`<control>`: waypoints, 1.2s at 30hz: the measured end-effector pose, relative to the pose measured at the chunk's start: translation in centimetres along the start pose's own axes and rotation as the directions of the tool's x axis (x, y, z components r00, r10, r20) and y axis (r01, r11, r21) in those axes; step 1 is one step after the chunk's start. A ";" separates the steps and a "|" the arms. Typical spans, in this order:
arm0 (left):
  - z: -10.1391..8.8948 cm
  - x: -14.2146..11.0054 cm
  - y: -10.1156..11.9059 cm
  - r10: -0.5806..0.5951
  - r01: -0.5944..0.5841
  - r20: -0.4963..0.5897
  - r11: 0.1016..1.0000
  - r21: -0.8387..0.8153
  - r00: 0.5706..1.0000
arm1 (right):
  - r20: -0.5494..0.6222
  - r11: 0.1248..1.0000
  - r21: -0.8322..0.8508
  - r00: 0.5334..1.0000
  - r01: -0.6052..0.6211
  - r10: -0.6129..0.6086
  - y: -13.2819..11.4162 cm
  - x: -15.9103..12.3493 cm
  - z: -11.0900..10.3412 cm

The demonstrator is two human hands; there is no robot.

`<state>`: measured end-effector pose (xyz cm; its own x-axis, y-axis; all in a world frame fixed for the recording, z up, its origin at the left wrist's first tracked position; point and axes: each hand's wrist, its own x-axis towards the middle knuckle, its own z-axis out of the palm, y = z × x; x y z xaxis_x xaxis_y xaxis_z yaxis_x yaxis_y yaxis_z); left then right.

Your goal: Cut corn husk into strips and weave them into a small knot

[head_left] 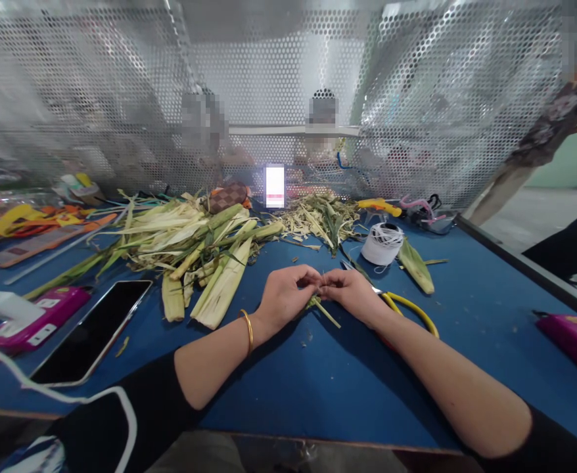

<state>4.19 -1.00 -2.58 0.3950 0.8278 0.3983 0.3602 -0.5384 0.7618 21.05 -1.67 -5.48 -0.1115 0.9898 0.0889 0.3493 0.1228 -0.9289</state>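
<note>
My left hand (pixel 288 295), with a gold bangle at the wrist, is closed in a pinch on a small strip of green corn husk (pixel 328 315) whose pale end sticks out below the fingers. Fingertip to fingertip with it, my right hand (pixel 355 295) is pinched too; what lies between its fingers is too small to tell. Scissors with yellow handles (pixel 419 312) lie partly under my right wrist. Just beyond stands a spool of white thread (pixel 382 244), beside a single loose husk leaf (pixel 416 266).
A heap of corn husks (pixel 170 230) covers the back left, with shredded husk (pixel 313 220) behind my hands. A phone (pixel 96 332) and a magenta power strip (pixel 52 318) lie left, another magenta strip (pixel 572 341) right. A perforated metal screen (pixel 269 72) closes the back; a person stands at right.
</note>
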 end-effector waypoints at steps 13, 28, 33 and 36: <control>-0.2 0.1 -0.5 -0.124 0.126 0.021 0.986 -0.105 0.992 | 0.012 0.998 -0.008 0.998 -0.061 0.061 -1.4 -0.4 -0.2; -1.0 0.8 -1.3 -0.236 0.217 -0.005 0.885 0.412 0.972 | 0.200 0.981 -0.193 0.978 -0.026 0.066 -1.8 -0.4 -2.8; -1.0 0.8 -1.1 -0.265 0.222 0.028 0.857 0.466 0.964 | 0.209 0.979 -0.202 0.978 0.029 0.014 -2.2 -0.6 -2.9; -1.2 0.8 -1.0 -0.269 0.223 0.036 0.860 0.460 0.962 | 0.138 0.992 -0.073 0.986 0.104 -0.093 -2.7 -0.7 -2.1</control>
<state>3.16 0.37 -2.45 0.3134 0.9361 0.1599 0.7863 -0.3502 0.5091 22.18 -2.58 -2.24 -0.2706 0.9546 0.1245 0.4028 0.2297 -0.8860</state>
